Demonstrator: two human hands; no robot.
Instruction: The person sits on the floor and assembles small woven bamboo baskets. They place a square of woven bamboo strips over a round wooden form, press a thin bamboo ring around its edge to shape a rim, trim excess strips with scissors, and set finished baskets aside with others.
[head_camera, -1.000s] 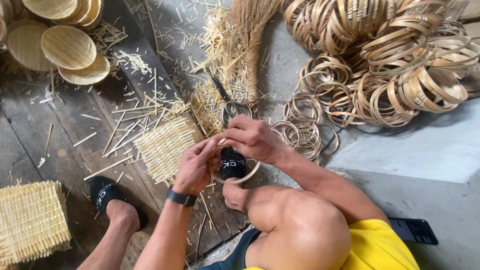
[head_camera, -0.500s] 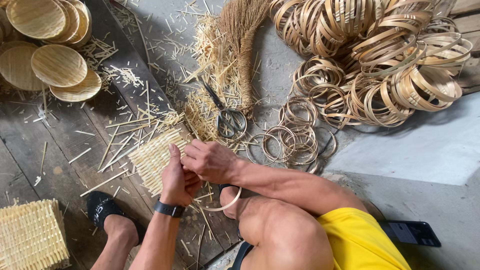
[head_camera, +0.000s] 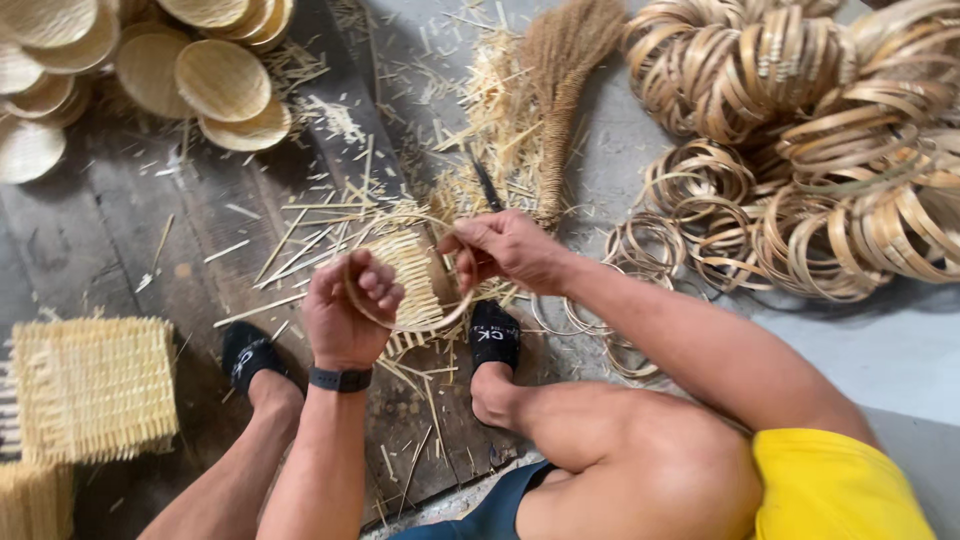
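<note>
Bamboo hoop (head_camera: 405, 322), gripped between left hand (head_camera: 345, 315), right hand (head_camera: 505, 250)

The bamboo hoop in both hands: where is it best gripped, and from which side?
Grip the hoop at opposite points of its thin rim, one hand from each side. The left hand pinches the left arc and the right hand the right arc. The open middle leaves room for fingers, and the rim looks springy, so two holds likely steady it.

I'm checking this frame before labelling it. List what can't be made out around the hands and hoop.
- Head view: left hand shows its back; its grip on the hoop is hidden.
- Hoop's right side is covered by the right hand.
- Woven mat under the hoop is partly hidden by both hands.
- Blade is too small to identify.
</note>
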